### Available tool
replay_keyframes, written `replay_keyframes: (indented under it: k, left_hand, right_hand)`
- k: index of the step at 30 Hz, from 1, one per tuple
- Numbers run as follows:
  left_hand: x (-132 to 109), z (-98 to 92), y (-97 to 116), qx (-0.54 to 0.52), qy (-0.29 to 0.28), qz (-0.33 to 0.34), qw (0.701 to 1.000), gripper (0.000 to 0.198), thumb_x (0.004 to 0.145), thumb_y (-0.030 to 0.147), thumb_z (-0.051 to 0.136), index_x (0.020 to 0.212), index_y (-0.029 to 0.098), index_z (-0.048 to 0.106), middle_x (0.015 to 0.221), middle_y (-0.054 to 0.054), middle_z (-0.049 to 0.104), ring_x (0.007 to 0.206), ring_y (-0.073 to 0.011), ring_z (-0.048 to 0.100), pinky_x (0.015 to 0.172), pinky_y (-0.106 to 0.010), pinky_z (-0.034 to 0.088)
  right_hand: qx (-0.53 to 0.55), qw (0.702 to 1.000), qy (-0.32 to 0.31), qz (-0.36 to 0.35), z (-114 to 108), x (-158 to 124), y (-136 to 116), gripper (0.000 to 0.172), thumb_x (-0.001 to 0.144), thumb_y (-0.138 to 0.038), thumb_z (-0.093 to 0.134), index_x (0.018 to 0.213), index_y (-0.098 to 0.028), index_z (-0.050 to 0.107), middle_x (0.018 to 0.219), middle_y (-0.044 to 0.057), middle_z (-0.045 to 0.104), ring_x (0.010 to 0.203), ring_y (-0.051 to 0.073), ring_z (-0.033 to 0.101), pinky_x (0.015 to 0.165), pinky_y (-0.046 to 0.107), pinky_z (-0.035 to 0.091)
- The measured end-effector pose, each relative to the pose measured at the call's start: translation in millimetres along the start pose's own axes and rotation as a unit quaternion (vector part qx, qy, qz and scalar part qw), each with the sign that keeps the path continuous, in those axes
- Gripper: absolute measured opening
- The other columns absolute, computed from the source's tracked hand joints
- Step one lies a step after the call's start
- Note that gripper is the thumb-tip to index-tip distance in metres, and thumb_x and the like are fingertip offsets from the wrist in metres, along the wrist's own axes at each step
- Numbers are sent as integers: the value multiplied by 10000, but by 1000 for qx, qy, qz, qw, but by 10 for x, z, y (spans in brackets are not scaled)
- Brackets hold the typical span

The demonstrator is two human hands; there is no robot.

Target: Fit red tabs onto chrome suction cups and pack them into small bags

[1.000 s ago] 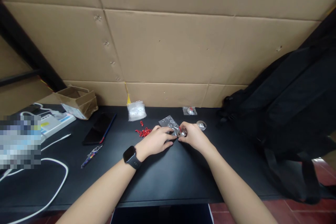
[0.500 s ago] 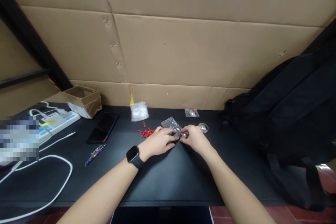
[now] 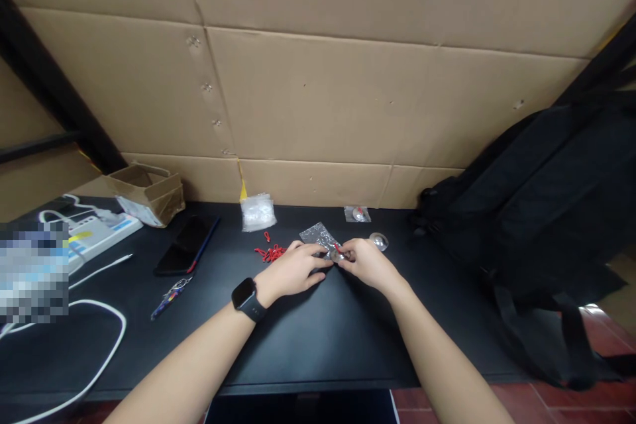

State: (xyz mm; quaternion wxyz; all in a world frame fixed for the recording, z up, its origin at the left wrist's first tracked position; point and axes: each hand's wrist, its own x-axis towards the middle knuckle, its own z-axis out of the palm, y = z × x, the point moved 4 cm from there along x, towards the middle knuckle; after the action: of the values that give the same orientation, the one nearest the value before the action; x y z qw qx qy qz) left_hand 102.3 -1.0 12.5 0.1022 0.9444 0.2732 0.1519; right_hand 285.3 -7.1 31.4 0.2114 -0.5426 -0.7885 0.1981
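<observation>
My left hand (image 3: 294, 269), a black watch on its wrist, rests on the black table (image 3: 308, 338) with its fingertips on the near edge of a small clear plastic bag (image 3: 318, 236). My right hand (image 3: 366, 262) pinches a small round silver piece with a red part (image 3: 339, 254) right beside the bag. The two hands almost touch at the piece. A little heap of red clips (image 3: 269, 252) lies just left of my left hand. A clear round dome (image 3: 379, 241) sits just beyond my right hand.
A white bag of parts (image 3: 258, 211) and a tiny packet (image 3: 357, 214) lie by the cardboard wall. A black phone (image 3: 185, 245), keyring (image 3: 170, 297), cardboard box (image 3: 145, 193), power strip (image 3: 94, 233) and white cable (image 3: 94, 371) are left. A black backpack (image 3: 541, 212) fills the right.
Both hands stay at the silver piece and the bag with only small finger shifts. The camera has swayed slightly.
</observation>
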Motion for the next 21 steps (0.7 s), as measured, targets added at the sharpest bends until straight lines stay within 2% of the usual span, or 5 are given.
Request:
replay_keyframes:
  k: [7, 15, 21]
  left_hand:
    - [2, -11, -4, -2, -7, 1, 1000, 323, 953, 324, 585, 1271, 346, 637, 1391, -24, 581, 1260, -217, 540, 999, -362, 349]
    - [-6, -4, 3, 2, -7, -3, 1000, 339, 950, 316, 591, 1286, 350, 626, 1391, -18, 587, 1220, -220, 568, 1020, -379, 340]
    - [-7, -11, 5, 3, -10, -1, 1000, 323, 952, 325, 582, 1270, 326, 640, 1390, -44, 587, 1241, -232, 555, 1004, -375, 355]
  right_hand:
    - [-34, 998, 16, 42, 16, 53, 71, 128, 712, -229, 781, 829, -177, 776, 759, 48, 748, 681, 189, 672, 613, 238, 425]
    - [-29, 998, 9, 47, -9, 38, 80, 80, 707, -240, 758, 758, -178, 759, 649, 30, 715, 613, 180, 649, 560, 240, 396]
    - [-31, 999, 44, 0, 12, 53, 13, 87, 735, -204, 733, 811, -171, 762, 847, 70, 736, 708, 184, 664, 648, 248, 467]
